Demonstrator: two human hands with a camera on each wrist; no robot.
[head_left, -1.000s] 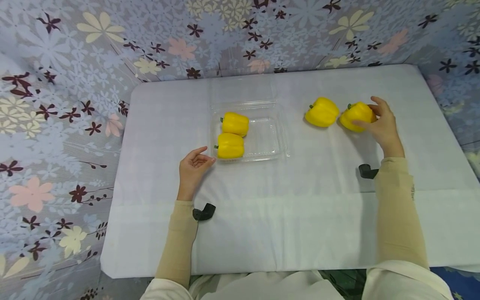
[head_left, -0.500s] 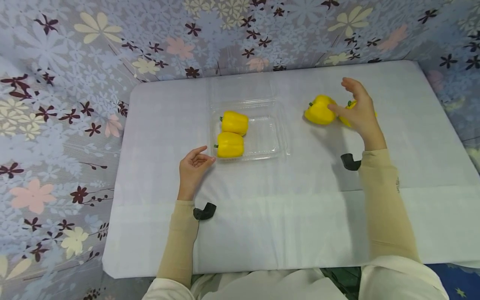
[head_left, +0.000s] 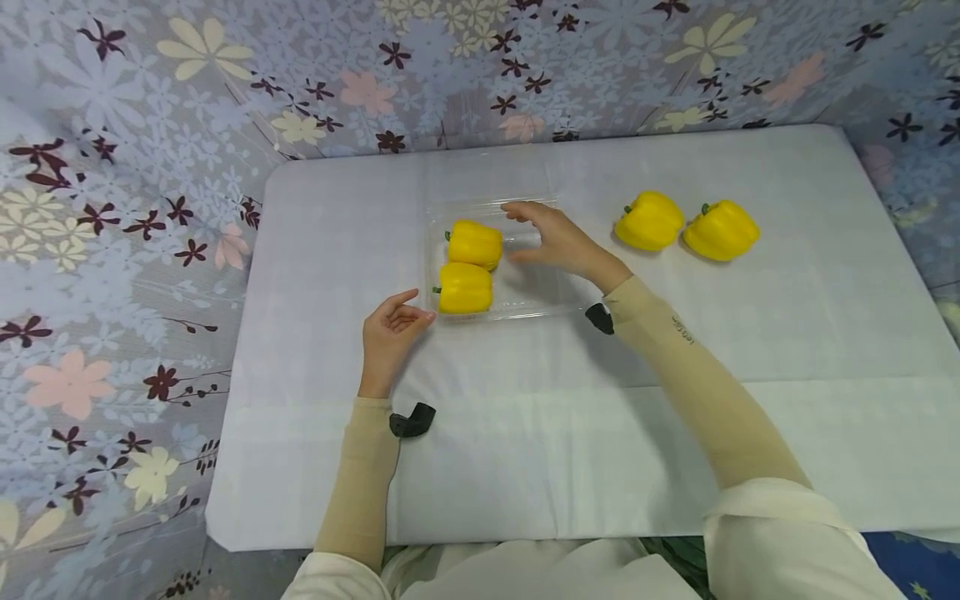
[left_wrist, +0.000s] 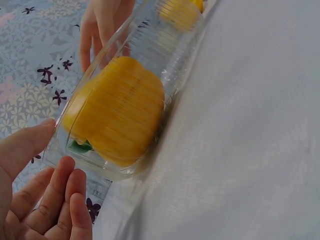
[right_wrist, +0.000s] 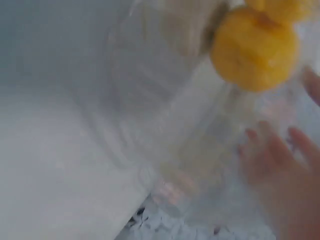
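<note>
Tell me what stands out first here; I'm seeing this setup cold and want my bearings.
Four bright yellow peppers against a white table: two peppers in the tray sit in a clear plastic tray at the middle, and two loose peppers lie side by side to its right. The right hand reaches open over the tray, while the left hand rests near the tray's front left corner.

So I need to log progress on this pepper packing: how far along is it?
About halfway. Two peppers lie in the clear tray. The right hand hovers empty over the tray's bare half; the left hand rests by its corner. Two peppers on the cloth remain outside.
</note>
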